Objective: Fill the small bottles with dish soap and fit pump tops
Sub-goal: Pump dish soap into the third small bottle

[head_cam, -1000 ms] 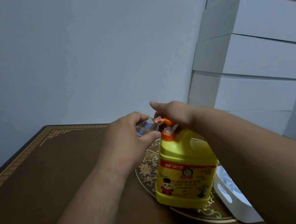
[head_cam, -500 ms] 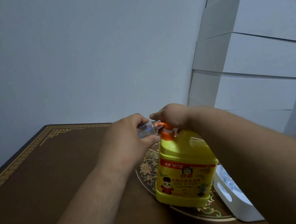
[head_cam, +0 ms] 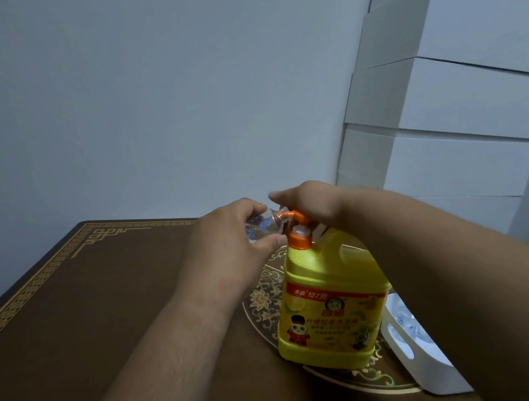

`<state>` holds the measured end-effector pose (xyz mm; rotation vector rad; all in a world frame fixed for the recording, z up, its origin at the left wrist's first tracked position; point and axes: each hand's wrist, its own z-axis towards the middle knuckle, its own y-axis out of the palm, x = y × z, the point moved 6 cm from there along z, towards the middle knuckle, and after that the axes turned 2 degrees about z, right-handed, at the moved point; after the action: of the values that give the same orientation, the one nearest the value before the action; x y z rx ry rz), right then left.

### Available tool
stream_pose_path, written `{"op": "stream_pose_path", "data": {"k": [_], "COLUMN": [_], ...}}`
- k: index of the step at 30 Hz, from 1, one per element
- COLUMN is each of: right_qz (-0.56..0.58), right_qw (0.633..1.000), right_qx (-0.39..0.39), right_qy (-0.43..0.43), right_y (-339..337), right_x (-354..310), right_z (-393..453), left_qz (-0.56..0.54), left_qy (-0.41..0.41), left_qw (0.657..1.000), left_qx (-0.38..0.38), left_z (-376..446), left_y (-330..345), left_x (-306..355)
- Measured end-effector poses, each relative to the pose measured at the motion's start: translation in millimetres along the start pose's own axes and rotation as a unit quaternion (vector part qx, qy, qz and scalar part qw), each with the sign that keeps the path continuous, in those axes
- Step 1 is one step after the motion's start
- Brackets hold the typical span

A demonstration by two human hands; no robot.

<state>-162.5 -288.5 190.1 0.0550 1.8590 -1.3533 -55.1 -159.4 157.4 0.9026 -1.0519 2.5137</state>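
Small clear bottle (head_cam: 262, 227): pinched in left hand (head_cam: 228, 240), long axis near level, mouth at orange pump spout (head_cam: 288, 214). Right hand (head_cam: 311, 201): on pump head of yellow soap jug (head_cam: 330, 297), standing on bench (head_cam: 69, 335); finger curl hidden.

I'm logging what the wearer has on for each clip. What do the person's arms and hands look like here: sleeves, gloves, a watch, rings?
Both forearms are bare as far as the frame shows, with no sleeve in view. The left hand and the right hand wear no gloves. No watch or band shows at either wrist, and no rings show on the visible fingers, though some fingers are hidden.
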Motion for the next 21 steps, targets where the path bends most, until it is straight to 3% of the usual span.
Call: {"op": "stream_pose_path", "data": {"k": [3, 9, 12, 16, 21], "right_qz": [-0.020, -0.020, 0.039, 0.015, 0.038], "right_qw": [0.999, 0.999, 0.999, 0.999, 0.999], "right_qx": [-0.018, -0.019, 0.015, 0.043, 0.013], "right_qy": [0.044, -0.019, -0.019, -0.030, 0.002], "right_y": [3, 3, -2, -6, 4], "right_x": [1, 0, 1, 3, 3], "right_z": [11, 8, 6, 10, 5], "left_qz": [0.023, 0.020, 0.012, 0.009, 0.017], "left_qy": [-0.003, 0.006, 0.009, 0.009, -0.004], "left_qw": [1.000, 1.000, 1.000, 1.000, 1.000], "left_qx": [-0.018, -0.007, 0.014, 0.024, 0.011], "left_z": [0, -1, -1, -2, -2], "left_y": [2, 1, 0, 1, 2], "left_x": [-1, 1, 2, 4, 2]}}
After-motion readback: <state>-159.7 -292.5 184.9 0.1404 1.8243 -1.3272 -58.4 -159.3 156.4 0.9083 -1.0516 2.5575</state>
